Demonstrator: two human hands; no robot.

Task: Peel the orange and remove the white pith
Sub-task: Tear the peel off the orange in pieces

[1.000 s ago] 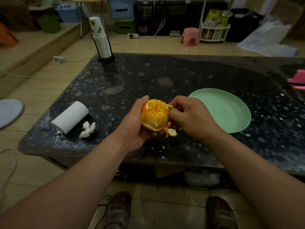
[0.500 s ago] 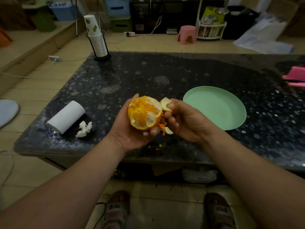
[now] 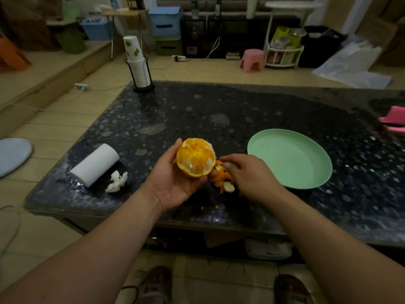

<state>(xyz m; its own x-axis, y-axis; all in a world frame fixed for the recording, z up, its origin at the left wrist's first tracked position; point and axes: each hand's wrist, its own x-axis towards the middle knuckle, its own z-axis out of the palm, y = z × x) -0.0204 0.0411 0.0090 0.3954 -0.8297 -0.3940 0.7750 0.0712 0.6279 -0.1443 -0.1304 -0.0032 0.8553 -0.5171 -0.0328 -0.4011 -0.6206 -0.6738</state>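
Note:
My left hand [image 3: 173,183] grips the orange [image 3: 195,160] from below and from the left, just above the dark table [image 3: 219,106]. The top half of the orange is bare, showing segments and thin white pith; rind still covers its lower part. My right hand [image 3: 249,174] is lowered to the right of the fruit. Its fingertips pinch a small peel piece [image 3: 218,167] on top of a pile of peel scraps [image 3: 224,183] on the table.
An empty green plate [image 3: 289,159] sits right of my right hand. A white paper roll [image 3: 95,164] and a crumpled tissue [image 3: 117,181] lie to the left. A stack of paper cups [image 3: 138,64] stands at the far left corner, a pink object [image 3: 394,120] at the right edge.
My right hand tore a peel piece off the orange and carried it down to the scrap pile. My left hand turned the orange so that its bare side faces up.

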